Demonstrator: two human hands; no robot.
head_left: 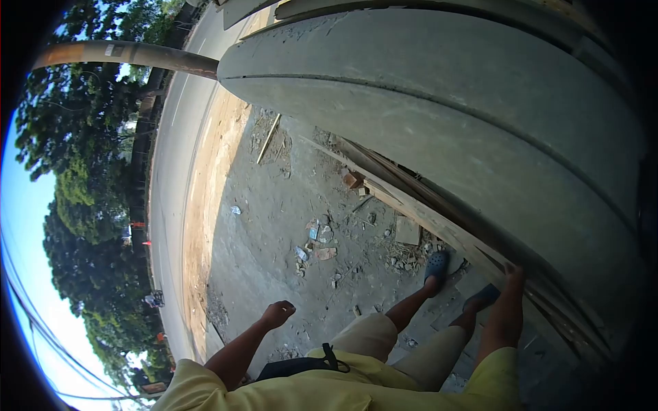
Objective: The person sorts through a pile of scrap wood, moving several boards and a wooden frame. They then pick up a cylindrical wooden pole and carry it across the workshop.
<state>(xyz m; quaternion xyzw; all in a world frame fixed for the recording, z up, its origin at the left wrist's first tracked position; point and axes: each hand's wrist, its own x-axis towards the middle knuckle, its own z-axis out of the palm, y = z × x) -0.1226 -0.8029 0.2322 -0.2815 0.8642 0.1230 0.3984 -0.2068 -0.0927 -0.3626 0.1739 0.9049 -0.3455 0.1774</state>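
My right hand (513, 274) is at the edge of a long, light wooden plank (428, 218), fingers bent over it; part of the grip is hidden. That plank lies among other long boards (558, 322) along the foot of a big grey slab-like surface (425, 130), which has a dark seam. Out to the other side, my left hand (277, 315) hangs over the ground with its fingers curled in, and I see nothing in it. Below are two feet in dark clogs (436, 264), close to the boards.
Rubble, litter (322, 233) and a square board piece (407, 231) lie on the grey ground, near a reddish block (351, 180). A thin stick (269, 138) lies farther off. A pole (130, 55) stands by the road (171, 171), with trees and a distant motorbike (153, 299) beyond.
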